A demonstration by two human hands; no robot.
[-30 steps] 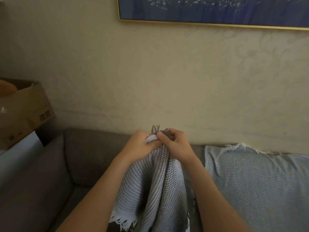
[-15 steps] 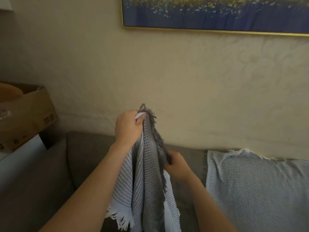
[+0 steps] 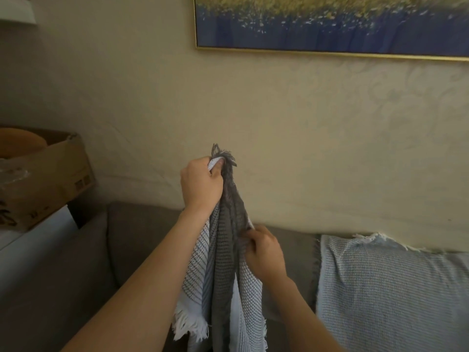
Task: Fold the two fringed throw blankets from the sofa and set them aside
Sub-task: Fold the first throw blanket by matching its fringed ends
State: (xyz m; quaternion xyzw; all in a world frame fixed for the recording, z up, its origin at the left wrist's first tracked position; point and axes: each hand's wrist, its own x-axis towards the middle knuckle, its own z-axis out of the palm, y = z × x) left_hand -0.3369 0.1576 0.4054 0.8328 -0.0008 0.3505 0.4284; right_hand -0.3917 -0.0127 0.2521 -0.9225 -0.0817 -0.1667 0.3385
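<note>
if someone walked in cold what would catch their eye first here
The eye lands on the grey-and-white waffle-weave fringed throw blanket hanging in the centre, gripped at its top corner by the left hand and pinched lower along its edge by the right hand. Next come the pale blue woven fringed throw draped over the back of the grey sofa at the right, and the gold-framed blue and yellow painting on the wall above.

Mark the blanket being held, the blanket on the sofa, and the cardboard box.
held blanket (image 3: 223,270): head view, grey hanging middle fold
blanket on the sofa (image 3: 393,288): head view, middle of pale weave
cardboard box (image 3: 58,179): head view, its side wall
</note>
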